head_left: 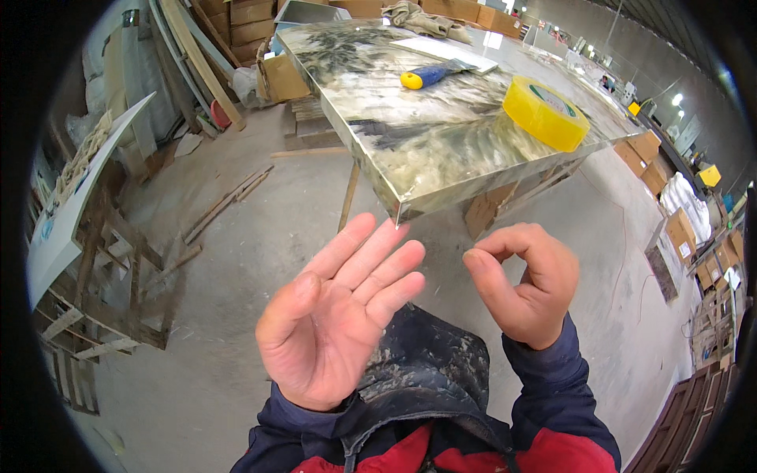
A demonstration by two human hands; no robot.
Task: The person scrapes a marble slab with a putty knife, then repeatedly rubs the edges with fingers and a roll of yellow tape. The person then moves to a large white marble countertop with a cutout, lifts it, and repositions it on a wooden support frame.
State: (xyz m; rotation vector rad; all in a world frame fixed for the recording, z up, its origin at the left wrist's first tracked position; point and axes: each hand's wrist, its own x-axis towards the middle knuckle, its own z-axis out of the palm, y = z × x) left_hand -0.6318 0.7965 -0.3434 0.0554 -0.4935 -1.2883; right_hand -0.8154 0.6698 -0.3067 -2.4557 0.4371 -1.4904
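Note:
My left hand (335, 319) is open, palm up, its fingers stretched out and the fingertips at the near corner of a glossy marble-patterned panel (449, 158). To the right, my right hand (532, 276) is closed in a pinch, thumb and forefinger together, in front of the panel's near edge. Whatever is between those fingertips, if anything, is too small to make out. On the panel lie a roll of yellow tape (544, 114), near its right side, and a scraper (430, 76) with a blue and yellow handle. A white strip (445, 54) lies behind the scraper.
A wooden rack (102, 268) with a white panel (67, 221) leaning on it stands at the left. Loose wood strips (229, 203) lie on the concrete floor. Cardboard boxes (680, 232) line the right side. A crumpled cloth (426, 20) rests at the panel's far end.

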